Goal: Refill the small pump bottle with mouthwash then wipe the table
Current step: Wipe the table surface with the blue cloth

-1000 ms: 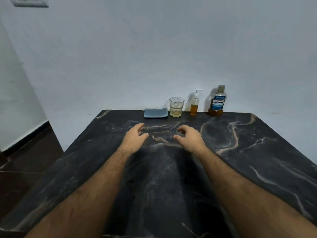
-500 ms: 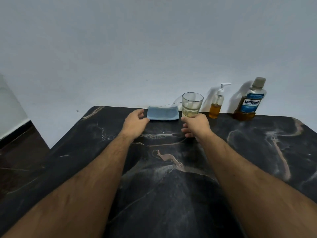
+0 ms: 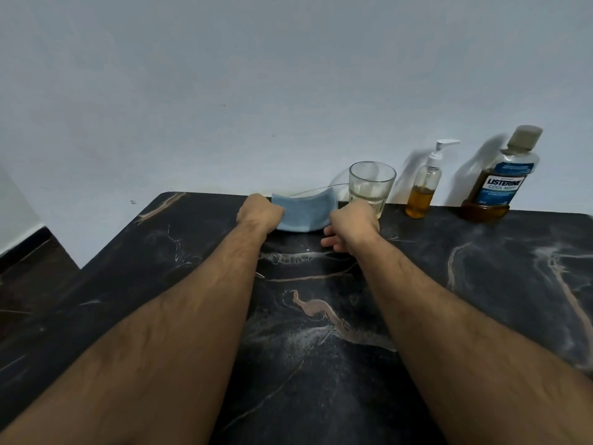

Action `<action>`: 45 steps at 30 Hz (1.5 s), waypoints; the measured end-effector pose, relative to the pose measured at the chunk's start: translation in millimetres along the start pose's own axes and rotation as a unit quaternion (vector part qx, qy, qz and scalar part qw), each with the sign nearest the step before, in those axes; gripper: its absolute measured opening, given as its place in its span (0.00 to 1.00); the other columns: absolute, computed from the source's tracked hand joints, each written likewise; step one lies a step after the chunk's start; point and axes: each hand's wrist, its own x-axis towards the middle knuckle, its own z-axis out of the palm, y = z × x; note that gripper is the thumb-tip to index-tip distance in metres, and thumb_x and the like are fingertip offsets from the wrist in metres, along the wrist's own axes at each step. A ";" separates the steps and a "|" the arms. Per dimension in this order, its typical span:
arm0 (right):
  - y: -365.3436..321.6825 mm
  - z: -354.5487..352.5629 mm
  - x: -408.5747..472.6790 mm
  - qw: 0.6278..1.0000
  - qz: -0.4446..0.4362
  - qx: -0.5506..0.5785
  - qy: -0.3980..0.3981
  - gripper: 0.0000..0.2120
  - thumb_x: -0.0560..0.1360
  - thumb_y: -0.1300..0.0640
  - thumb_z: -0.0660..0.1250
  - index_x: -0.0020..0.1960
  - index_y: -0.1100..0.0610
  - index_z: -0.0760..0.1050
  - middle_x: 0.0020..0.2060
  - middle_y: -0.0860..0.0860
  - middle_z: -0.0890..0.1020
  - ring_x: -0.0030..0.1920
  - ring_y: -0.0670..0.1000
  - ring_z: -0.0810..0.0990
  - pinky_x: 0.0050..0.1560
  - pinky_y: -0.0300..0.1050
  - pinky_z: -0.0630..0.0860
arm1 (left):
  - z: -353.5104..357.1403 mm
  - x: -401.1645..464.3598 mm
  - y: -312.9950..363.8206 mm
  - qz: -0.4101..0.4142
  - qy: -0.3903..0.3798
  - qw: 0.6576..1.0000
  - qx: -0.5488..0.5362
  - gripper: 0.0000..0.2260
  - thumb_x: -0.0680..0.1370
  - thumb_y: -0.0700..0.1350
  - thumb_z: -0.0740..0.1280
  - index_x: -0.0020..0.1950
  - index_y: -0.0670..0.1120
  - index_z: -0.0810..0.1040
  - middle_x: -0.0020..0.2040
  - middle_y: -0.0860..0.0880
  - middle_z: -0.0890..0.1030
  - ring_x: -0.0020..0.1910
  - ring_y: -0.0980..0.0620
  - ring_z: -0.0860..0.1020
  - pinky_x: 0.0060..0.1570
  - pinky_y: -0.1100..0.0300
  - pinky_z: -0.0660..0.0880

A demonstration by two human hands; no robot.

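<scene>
A folded blue cloth (image 3: pixel 303 215) lies at the table's far edge with both ends bent upward. My left hand (image 3: pixel 260 211) is closed on its left end. My right hand (image 3: pixel 353 224) is closed on its right end, with its lower fingers hanging loose above the tabletop. The small clear pump bottle (image 3: pixel 425 184), with a white pump and amber liquid low inside, stands against the wall to the right. Further right stands the Listerine mouthwash bottle (image 3: pixel 500 184), capped, with amber liquid at its bottom.
A clear glass (image 3: pixel 370 187) holding a little pale liquid stands just behind my right hand, between the cloth and the pump bottle. The black marble table (image 3: pixel 321 332) runs toward me, backed by a white wall. Dark floor shows past the table's left edge.
Both hands have reached forward from mid-table to the far edge and closed on the ends of the blue cloth, which now curls up. The view moved closer to the wall.
</scene>
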 end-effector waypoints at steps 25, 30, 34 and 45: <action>71.3 -182.5 -286.5 0.903 -0.034 0.427 0.017 0.07 0.77 0.57 0.69 0.54 0.56 0.77 0.46 0.55 0.84 0.45 0.52 0.84 0.33 0.44 0.78 | -22.8 -344.7 20.9 0.081 -0.249 0.884 -0.387 0.10 0.77 0.42 0.71 0.56 0.44 0.76 0.47 0.46 0.84 0.35 0.54 0.82 0.28 0.63 0.75; 92.1 -206.9 -314.2 0.933 -0.039 0.357 0.031 0.04 0.78 0.55 0.67 0.50 0.55 0.76 0.47 0.56 0.81 0.48 0.55 0.80 0.42 0.52 0.76 | -37.4 -359.3 -5.0 0.103 -0.244 0.902 -0.340 0.10 0.78 0.49 0.69 0.58 0.49 0.77 0.47 0.49 0.87 0.41 0.53 0.85 0.33 0.60 0.76; 113.3 -220.7 -322.2 0.964 -0.033 0.263 0.033 0.06 0.78 0.53 0.66 0.50 0.55 0.77 0.48 0.57 0.82 0.50 0.57 0.80 0.55 0.59 0.75 | -55.8 -359.5 -22.4 0.125 -0.196 0.928 -0.289 0.07 0.80 0.50 0.66 0.55 0.49 0.79 0.48 0.51 0.87 0.45 0.52 0.85 0.36 0.60 0.76; 146.1 -212.7 -311.2 0.982 -0.144 -0.120 0.020 0.12 0.74 0.53 0.72 0.56 0.54 0.78 0.51 0.49 0.82 0.47 0.48 0.80 0.41 0.42 0.72 | -77.2 -332.9 -78.1 0.137 -0.046 0.957 -0.252 0.03 0.80 0.43 0.66 0.51 0.49 0.79 0.45 0.51 0.85 0.43 0.56 0.82 0.39 0.60 0.73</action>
